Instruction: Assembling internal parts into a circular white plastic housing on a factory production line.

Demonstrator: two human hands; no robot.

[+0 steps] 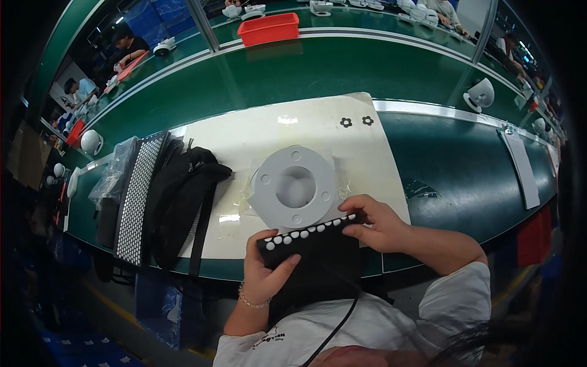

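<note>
Between my two hands is a dark strip or folded sheet [310, 238] with rows of white round pads along its upper edge. My left hand [264, 276] grips its left end, thumb on the near face and fingers behind. At the right end my right hand [380, 225] pinches it between thumb and fingers. Just beyond the strip lies a light grey ring-shaped part [269, 197] with a large central hole and several small round recesses. The white board [238, 131] lies under the ring.
To the left are a black bag [177, 202], a dark sheet covered in white dots [140, 202] and clear plastic wrapping [115, 174]. White rounded devices [482, 95] and a red bin [269, 29] stand farther off. A pale clipboard [521, 165] lies right; other people sit beyond.
</note>
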